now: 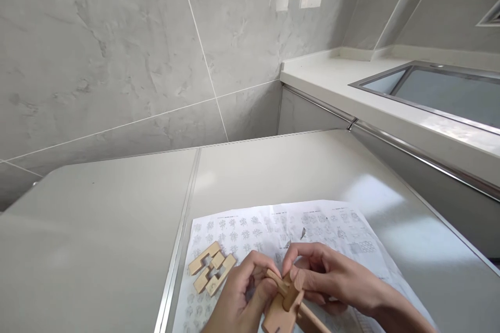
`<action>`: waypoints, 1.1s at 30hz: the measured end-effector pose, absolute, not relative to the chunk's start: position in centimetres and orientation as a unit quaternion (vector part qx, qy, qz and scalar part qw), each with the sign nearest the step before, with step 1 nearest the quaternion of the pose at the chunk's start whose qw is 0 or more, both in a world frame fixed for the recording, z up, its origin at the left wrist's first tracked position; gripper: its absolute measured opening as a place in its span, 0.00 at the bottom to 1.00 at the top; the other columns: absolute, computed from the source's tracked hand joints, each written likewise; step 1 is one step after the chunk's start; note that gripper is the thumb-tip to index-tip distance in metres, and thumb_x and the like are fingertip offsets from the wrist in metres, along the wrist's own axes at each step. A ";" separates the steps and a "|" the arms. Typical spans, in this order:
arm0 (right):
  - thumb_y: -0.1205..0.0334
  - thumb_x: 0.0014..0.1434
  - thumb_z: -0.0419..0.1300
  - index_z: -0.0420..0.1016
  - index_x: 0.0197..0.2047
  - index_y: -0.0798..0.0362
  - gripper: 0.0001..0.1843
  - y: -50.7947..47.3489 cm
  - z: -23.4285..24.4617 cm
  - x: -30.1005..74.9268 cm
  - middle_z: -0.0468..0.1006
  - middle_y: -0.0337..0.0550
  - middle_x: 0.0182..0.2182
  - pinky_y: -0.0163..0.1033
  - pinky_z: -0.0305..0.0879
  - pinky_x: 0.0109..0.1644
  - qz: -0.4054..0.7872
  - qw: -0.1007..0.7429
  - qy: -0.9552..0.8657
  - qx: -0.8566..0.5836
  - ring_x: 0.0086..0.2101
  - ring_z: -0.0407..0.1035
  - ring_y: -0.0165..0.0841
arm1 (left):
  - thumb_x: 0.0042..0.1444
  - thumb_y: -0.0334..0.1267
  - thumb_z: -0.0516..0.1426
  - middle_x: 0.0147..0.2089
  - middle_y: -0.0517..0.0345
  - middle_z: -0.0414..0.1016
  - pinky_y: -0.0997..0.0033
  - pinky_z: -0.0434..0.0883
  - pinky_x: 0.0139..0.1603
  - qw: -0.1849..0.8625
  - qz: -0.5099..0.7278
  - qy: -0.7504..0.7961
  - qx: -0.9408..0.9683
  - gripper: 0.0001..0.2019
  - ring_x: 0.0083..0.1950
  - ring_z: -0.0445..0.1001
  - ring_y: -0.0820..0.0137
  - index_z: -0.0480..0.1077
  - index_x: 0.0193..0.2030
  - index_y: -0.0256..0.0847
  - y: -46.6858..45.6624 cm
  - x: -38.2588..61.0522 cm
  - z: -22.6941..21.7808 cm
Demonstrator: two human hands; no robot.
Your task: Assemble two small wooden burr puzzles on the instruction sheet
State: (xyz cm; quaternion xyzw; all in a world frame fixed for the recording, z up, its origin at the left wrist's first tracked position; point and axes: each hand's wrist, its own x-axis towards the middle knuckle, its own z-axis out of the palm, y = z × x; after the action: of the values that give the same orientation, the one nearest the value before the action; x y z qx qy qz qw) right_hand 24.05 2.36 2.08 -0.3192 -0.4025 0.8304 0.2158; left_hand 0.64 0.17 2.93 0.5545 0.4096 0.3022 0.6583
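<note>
Low in the head view, a wooden interlocking puzzle [282, 312] made of several fitted pieces is held between my two hands. My left hand [244, 291] pinches a slim wooden piece on its left side, thumb and forefinger closed. From the right, my right hand [336, 278] grips an upright wooden piece with thumb and fingertips. Under both hands lies a white instruction sheet [312, 213] printed with rows of small drawings. Notched wooden puzzle pieces [222, 273] rest on the sheet left of my left hand. The lower part of the puzzle is cut off by the frame's bottom edge.
The sheet lies on a pale table [128, 208] with a metal seam [183, 229] running across it. A counter [312, 70] with a framed sink [437, 88] stands at the right. Behind the table rises a grey tiled wall [128, 41].
</note>
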 end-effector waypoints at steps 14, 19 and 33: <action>0.40 0.59 0.77 0.75 0.39 0.56 0.27 1.8 0.2 23.6 0.74 0.32 0.22 0.24 0.55 0.18 0.890 0.143 -0.380 -0.209 0.15 0.59 0.18 | 0.67 0.69 0.57 0.31 0.64 0.61 0.74 0.57 0.32 0.725 0.303 0.391 0.479 0.28 0.30 0.57 0.74 0.71 0.44 0.42 0.4 0.7 2.5; 0.43 0.59 0.78 0.77 0.35 0.61 0.28 1.3 0.2 22.6 0.72 0.33 0.19 0.24 0.51 0.17 0.898 0.188 -0.366 -0.152 0.14 0.57 0.17 | 0.64 0.72 0.58 0.30 0.63 0.65 0.73 0.61 0.33 0.731 0.305 0.429 0.434 0.32 0.29 0.63 0.73 0.75 0.51 0.42 0.7 0.5 1.7; 0.45 0.63 0.75 0.72 0.42 0.49 0.21 2.4 1.3 22.6 0.70 0.35 0.36 0.24 0.56 0.18 0.708 0.563 -0.203 -0.375 0.21 0.43 0.21 | 0.73 0.58 0.58 0.37 0.56 0.75 0.65 0.71 0.45 0.696 0.321 0.417 0.488 0.21 0.36 0.74 0.68 0.75 0.47 0.39 1.2 0.6 2.5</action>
State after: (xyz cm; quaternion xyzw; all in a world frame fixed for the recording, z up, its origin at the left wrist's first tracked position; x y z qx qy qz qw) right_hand 22.57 2.37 1.30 -0.3751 -0.2028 0.7077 0.5634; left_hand 0.62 1.18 2.55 0.4881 0.4170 0.3213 0.6962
